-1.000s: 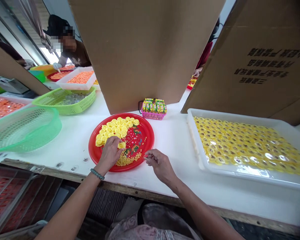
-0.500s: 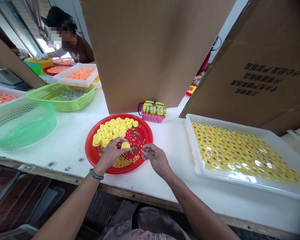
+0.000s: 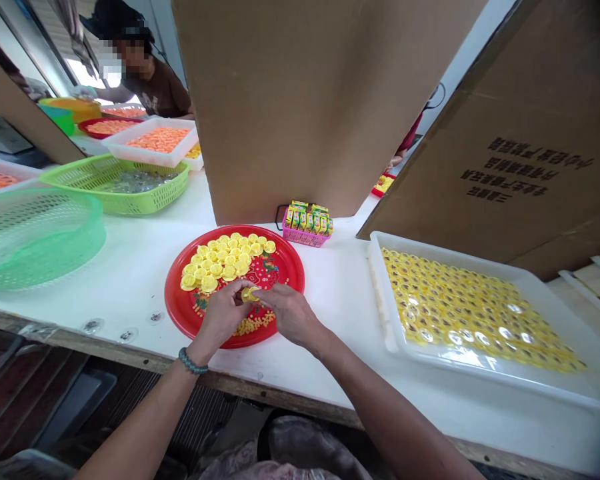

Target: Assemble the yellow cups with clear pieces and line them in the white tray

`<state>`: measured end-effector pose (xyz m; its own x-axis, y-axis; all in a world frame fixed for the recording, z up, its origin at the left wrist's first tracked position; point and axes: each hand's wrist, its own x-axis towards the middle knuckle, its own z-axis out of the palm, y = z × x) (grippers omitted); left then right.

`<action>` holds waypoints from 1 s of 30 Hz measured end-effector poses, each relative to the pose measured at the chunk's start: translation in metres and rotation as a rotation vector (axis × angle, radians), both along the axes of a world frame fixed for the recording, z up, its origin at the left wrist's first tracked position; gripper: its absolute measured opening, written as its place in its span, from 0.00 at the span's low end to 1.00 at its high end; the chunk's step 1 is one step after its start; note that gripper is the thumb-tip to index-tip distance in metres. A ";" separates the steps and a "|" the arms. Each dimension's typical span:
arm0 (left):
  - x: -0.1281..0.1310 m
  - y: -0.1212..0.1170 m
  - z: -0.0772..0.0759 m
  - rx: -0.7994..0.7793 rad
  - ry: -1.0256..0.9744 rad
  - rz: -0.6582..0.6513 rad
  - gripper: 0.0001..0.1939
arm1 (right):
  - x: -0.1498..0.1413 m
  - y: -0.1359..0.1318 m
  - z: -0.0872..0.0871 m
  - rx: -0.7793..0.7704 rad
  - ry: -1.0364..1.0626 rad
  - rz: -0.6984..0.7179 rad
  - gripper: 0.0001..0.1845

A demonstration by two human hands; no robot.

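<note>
A red round tray (image 3: 290, 267) lies on the white table in front of me. On it sit several yellow round caps (image 3: 223, 257) in a cluster and a pile of small yellow pellets (image 3: 253, 325). My left hand (image 3: 223, 310) pinches one yellow cap (image 3: 249, 293) above the tray's near side. My right hand (image 3: 287, 310) meets it from the right, fingertips pressed to the same cap. What the right fingers carry is too small to make out.
A white tray (image 3: 555, 390) full of finished yellow pieces lies to the right. A small pink basket (image 3: 304, 235) stands behind the red tray. Cardboard walls (image 3: 325, 100) rise behind. Green baskets (image 3: 40, 233) sit left. Another person (image 3: 150, 80) works at the far left.
My right hand moved left from the tray's rim until it met my left hand. My left hand lifted one yellow cap off the tray and turned it toward the right hand.
</note>
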<state>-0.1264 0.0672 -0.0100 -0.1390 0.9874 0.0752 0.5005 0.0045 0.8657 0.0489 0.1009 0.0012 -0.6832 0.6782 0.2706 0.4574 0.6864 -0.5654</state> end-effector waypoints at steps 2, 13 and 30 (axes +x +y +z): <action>-0.004 0.001 0.000 0.042 0.100 0.044 0.13 | -0.002 0.000 -0.004 0.117 -0.087 0.036 0.24; -0.007 0.000 -0.009 -0.044 -0.090 0.040 0.17 | -0.006 -0.009 -0.003 0.154 -0.151 -0.042 0.17; 0.007 0.002 -0.018 -0.049 -0.115 0.100 0.16 | 0.017 -0.015 -0.013 -0.041 0.025 -0.176 0.16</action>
